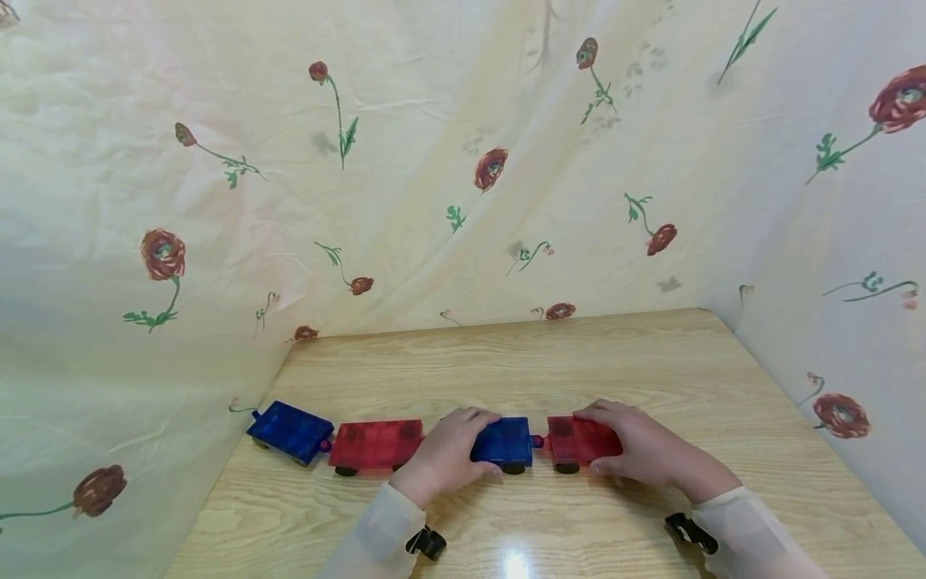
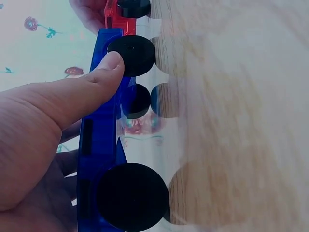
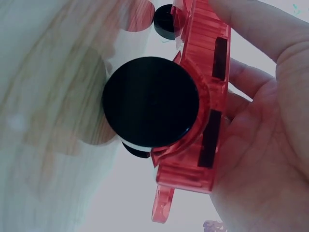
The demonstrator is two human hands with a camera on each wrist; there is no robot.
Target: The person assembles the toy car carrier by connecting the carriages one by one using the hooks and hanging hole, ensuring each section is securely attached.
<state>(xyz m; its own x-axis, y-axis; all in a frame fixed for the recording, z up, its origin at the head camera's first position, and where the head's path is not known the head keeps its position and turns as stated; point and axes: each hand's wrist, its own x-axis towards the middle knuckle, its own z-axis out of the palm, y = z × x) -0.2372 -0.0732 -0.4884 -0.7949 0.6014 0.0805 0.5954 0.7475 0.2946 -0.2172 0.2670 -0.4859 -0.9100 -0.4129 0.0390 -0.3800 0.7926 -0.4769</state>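
Observation:
Four-wheeled toy train cars of clear blue and red plastic stand in a row on the table. My left hand [image 1: 450,452] holds the blue car [image 1: 510,438] across its sides, and its thumb [image 2: 108,67] lies beside a black wheel [image 2: 133,197]. The right hand [image 1: 644,446] grips the red car [image 1: 560,434] at the right end of the row, thumb on the near side and fingers on the far side. Between these two cars a small round coupling [image 1: 538,441] shows. Left of my left hand is another red car [image 1: 379,445], its right end partly hidden by that hand.
At the row's left end another blue car [image 1: 289,430] stands at an angle, near the table's left edge. The wood-grain table [image 1: 506,362] is bordered by flowered cloth [image 1: 405,201] at the back and both sides. Each wrist carries a black strap [image 1: 427,543].

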